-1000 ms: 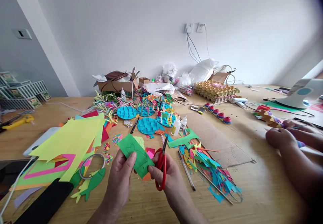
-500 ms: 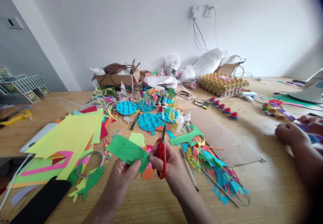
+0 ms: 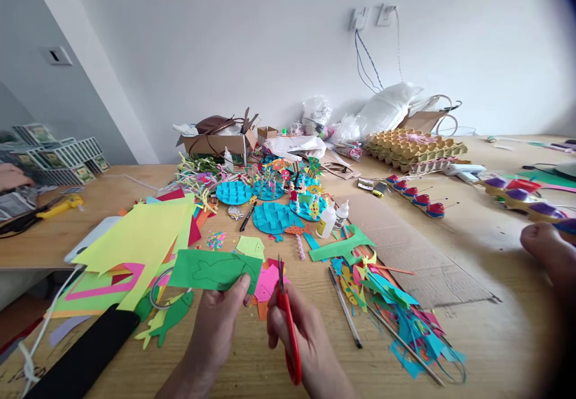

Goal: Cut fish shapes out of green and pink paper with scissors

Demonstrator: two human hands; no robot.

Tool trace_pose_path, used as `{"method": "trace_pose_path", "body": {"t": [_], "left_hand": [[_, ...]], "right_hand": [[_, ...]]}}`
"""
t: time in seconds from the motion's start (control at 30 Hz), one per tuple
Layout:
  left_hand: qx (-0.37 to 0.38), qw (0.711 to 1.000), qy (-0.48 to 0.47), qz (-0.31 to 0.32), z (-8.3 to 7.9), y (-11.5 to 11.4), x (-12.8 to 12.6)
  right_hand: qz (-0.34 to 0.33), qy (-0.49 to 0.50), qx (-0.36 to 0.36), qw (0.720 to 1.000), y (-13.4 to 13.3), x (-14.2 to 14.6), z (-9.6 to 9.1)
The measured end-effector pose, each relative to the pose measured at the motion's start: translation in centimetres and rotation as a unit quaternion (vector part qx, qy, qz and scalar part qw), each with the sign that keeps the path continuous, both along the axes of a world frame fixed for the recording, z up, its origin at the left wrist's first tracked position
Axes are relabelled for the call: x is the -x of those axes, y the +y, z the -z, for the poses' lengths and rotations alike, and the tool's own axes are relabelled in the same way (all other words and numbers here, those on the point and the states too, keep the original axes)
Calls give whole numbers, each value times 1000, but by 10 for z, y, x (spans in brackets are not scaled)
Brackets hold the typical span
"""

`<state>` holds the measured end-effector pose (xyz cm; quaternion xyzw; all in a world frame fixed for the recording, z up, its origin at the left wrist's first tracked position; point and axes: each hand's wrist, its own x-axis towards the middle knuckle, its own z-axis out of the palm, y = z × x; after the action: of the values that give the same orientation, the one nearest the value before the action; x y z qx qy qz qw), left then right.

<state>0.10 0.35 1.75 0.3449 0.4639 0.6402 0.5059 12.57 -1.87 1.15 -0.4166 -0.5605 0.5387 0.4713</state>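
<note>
Left hand [image 3: 219,327] pinches green paper [image 3: 215,270]; right hand [image 3: 302,339] grips red scissors [image 3: 288,326], blades shut.

Lots of bright colours on a light brown wooden table [image 3: 472,339].

The paper [image 3: 211,270] held up is green with a thin dark fish shape drawn on it. The scissors [image 3: 288,327] have red handles. The big sheet of paper [image 3: 139,237] is bright yellow, with pink, red and orange sheets peeking out under it. A fish cut-out [image 3: 173,315] is green. The round paper pieces [image 3: 274,217] are blue with a woven check pattern. The scraps [image 3: 405,321] are blue, green, yellow and pink. The egg trays [image 3: 411,147] are tan. The glue bottles [image 3: 327,222] are white. The flat cardboard [image 3: 405,249] is brown. The wall [image 3: 270,39] is white.
</note>
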Motion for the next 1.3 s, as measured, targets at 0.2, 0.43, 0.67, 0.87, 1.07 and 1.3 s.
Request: {"method": "trace_pose_path", "body": {"t": [0.2, 0.43, 0.67, 0.87, 1.07, 1.3], "left_hand": [[-16, 999, -24, -22, 3, -1, -17], [-5, 999, -36, -33, 7, -5, -24], [-14, 998, 35, -59, 9, -8, -23], [-2, 996, 38, -76, 7, -10, -23], [-7, 997, 38, -70, 6, -13, -24], [4, 998, 36, -60, 6, -14, -27]], "right_hand": [[-14, -36, -23, 999, -11, 5, 15], [-15, -41, -20, 999, -16, 2, 6], [-18, -21, -2, 1000, -20, 5, 10], [-23, -18, -5, 1000, -20, 8, 10], [-30, -14, -8, 999, -21, 8, 15], [-20, -15, -2, 1000, -23, 7, 14]]}}
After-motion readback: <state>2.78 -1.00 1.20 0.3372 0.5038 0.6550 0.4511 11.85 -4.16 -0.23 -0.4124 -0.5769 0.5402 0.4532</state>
